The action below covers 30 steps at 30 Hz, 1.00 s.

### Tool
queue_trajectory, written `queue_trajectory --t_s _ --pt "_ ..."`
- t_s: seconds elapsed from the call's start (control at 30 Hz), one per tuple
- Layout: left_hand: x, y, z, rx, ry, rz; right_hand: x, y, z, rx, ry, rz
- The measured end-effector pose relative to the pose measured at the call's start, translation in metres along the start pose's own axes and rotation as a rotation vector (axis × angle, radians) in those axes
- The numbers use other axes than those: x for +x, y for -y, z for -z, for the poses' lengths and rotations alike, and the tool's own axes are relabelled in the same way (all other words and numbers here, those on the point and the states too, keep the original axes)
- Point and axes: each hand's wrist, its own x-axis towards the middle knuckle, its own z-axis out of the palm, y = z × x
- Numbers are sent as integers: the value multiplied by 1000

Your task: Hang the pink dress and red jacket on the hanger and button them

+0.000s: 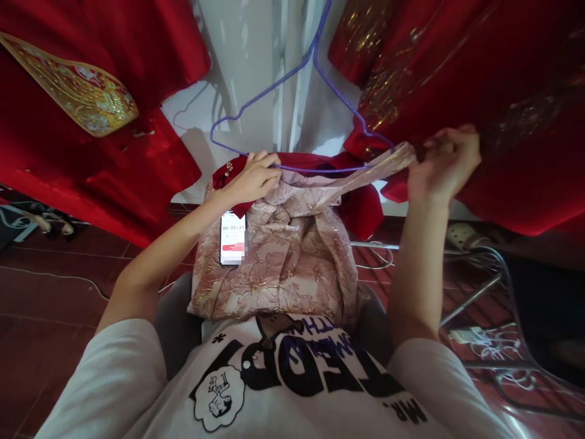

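Pink brocade garment (274,286) held up by both hands at a purple hanger

Nearest the body, below both hands, the bulk of the garment is spread over the lap in soft folds. A phone (232,244) is rested on it, below the left hand (258,177), and could be made to slide by a tug on the cloth.

The upper edge is gathered under the left hand, whose fingers are curled down on the cloth; whether the hanger (320,171) is gripped too cannot be told. The band (379,169) is drawn out taut, its end apparently pinched by the right hand (450,158).

The brocade is judged light and pliable, slightly stiff, its metallic threads liable to snag; it is best taken by the firm upper edge or the band.

Beyond the hands, the hanger's shoulders are framed by open room before the pale wall (256,55). Outward of each hand, space is bounded by red garments (150,49).
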Motion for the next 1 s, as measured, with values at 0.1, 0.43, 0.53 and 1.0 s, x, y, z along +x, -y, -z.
queue_trajectory --t_s 0.1,0.43,0.53,1.0 --pt "2 0 -1 -13 0 0 -8 22 -9 256 -122 -21" --pt "0 -7 5 -4 18 -7 -21 71 -18 285 67 -28" --pt "1 -7 4 -21 15 -15 -24 83 -21 280 90 -39" --pt "0 -21 3 -37 -116 93 -26 48 -50 -188 384 154"
